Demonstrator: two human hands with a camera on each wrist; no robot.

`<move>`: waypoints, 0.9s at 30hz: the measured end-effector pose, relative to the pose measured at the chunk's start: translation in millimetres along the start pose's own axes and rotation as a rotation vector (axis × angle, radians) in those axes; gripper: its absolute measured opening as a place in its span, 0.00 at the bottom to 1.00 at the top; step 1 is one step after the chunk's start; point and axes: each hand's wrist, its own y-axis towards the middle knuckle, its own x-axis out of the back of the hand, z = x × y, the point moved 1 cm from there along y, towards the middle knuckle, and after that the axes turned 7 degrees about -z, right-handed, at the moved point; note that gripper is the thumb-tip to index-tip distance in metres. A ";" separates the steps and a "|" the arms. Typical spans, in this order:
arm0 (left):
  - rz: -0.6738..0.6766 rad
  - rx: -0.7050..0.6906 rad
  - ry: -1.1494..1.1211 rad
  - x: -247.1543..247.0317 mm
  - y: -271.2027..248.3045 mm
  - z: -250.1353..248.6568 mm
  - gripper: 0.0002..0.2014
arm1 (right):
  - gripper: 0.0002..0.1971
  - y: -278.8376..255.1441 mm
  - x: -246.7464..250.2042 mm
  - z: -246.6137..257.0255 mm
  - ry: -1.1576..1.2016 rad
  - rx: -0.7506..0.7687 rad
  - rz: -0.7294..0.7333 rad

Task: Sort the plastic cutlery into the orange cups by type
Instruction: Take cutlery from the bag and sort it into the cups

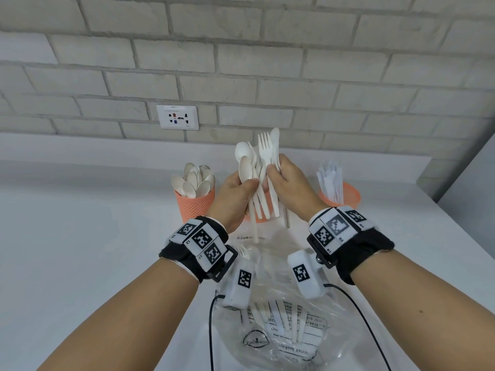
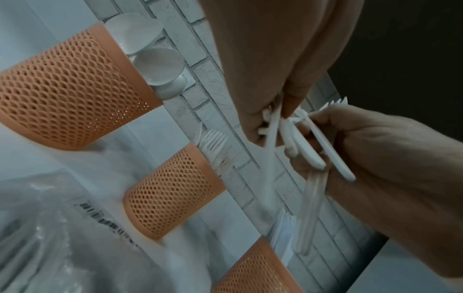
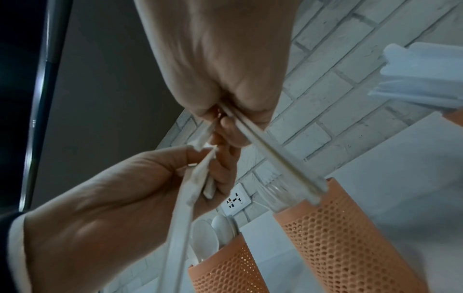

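Note:
My left hand (image 1: 241,192) grips a mixed bundle of white plastic cutlery (image 1: 253,162) upright above the middle orange cup (image 1: 261,210), heads up. Spoons, forks and a knife show in it. My right hand (image 1: 286,179) pinches a fork (image 1: 264,147) and the knife beside it on the bundle's right side. The left orange cup (image 1: 194,207) holds several spoons. Several knives stand in the right orange cup (image 1: 345,196). In the left wrist view the middle cup (image 2: 172,190) holds forks, and the bundle's handles (image 2: 295,138) cross between both hands.
A clear plastic bag (image 1: 281,325) with more white cutlery lies on the white counter (image 1: 80,250) under my wrists. A brick wall with a power socket (image 1: 177,117) stands behind the cups. Black cables run from the wrist cameras.

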 end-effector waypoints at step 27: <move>0.030 0.023 -0.015 43.0 29.8 -5.8 0.15 | 0.04 67.7 -31.6 -60.5 0.155 -0.041 -0.323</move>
